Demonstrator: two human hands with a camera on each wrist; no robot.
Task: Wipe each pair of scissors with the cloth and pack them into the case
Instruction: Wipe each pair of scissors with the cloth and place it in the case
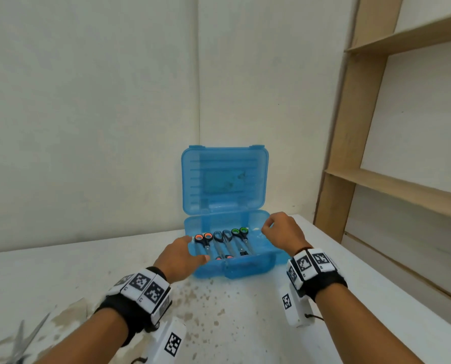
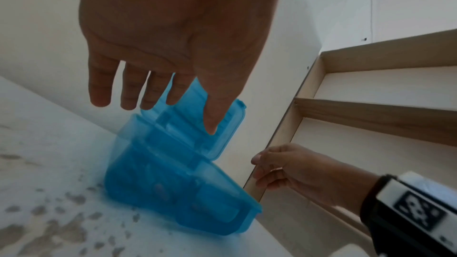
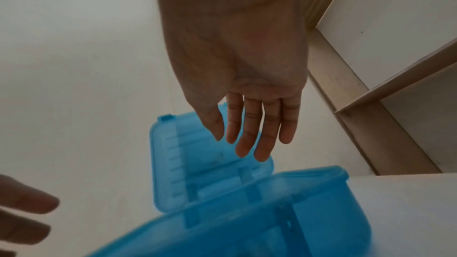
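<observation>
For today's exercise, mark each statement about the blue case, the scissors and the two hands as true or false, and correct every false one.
1. The blue case has its lid standing open. True.
2. The left hand holds a pair of scissors. False: its fingers are straight and hold nothing.
3. Scissors with orange handles and scissors with green handles lie inside the case. True.
4. The case sits on a wooden shelf. False: it rests on the white table.
5. The right hand is over the case's right side. True.
</observation>
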